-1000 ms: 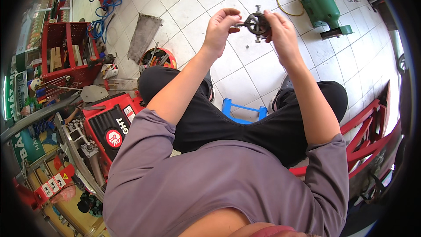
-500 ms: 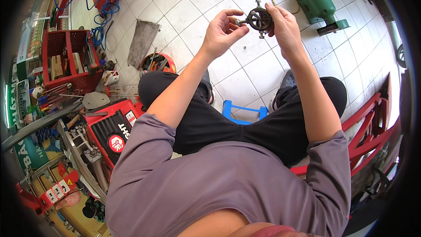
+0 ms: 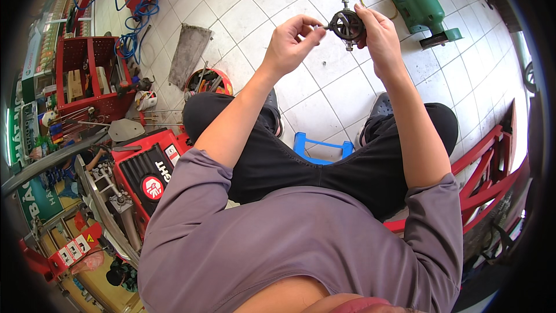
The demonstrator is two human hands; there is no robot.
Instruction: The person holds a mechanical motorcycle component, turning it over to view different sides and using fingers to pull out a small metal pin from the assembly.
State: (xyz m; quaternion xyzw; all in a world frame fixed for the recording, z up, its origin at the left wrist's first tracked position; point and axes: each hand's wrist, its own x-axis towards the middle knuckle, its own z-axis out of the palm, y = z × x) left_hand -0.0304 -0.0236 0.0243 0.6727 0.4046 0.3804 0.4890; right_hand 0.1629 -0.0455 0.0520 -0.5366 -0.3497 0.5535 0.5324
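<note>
Above the tiled floor, my right hand (image 3: 380,36) grips a dark round metal ring tool (image 3: 348,25) by its right side. Crossing pieces show inside the ring, and bolts stick out around its rim. One bolt (image 3: 346,3) points up and a shorter one (image 3: 349,47) points down. At the ring's left side, the thumb and forefinger of my left hand (image 3: 289,46) pinch the outer end of another bolt (image 3: 326,27), which my fingers mostly cover. The far side of the ring is hidden behind my right fingers.
A green bench grinder (image 3: 421,6) stands on the floor at the far right. Leftward are a flat grey plate (image 3: 190,52), a tub of tools (image 3: 226,81), a red rack (image 3: 87,104) and a blue hose (image 3: 136,11). A blue stool (image 3: 324,144) shows between my legs.
The ring tool and my right hand have shifted slightly right. My left thumb and finger have closed in around the left bolt, covering more of it.
</note>
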